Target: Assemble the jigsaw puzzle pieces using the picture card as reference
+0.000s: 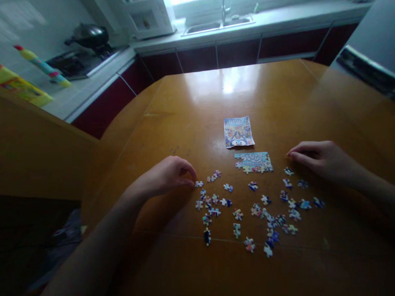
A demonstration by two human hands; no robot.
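My left hand (172, 174) is at the left of the loose pieces, its thumb and forefinger closed at the edge of a small puzzle piece (199, 183) on the table. Across the table, my right hand (319, 158) rests with its fingers curled together, and nothing shows in them. Between the hands lies a joined section of the jigsaw puzzle (255, 162), pale blue with lettering and an uneven lower edge. Several loose puzzle pieces (269, 219) are scattered nearer to me, some overlapping. Beyond the joined section lies a creased picture sheet (238, 132) with a blue cartoon face.
Everything lies on a large brown wooden table (182, 109). Behind it run a counter with a sink (218, 25) and a white microwave (151, 18). At the left are a stove with a dark wok (89, 35) and yellow bottles (18, 84).
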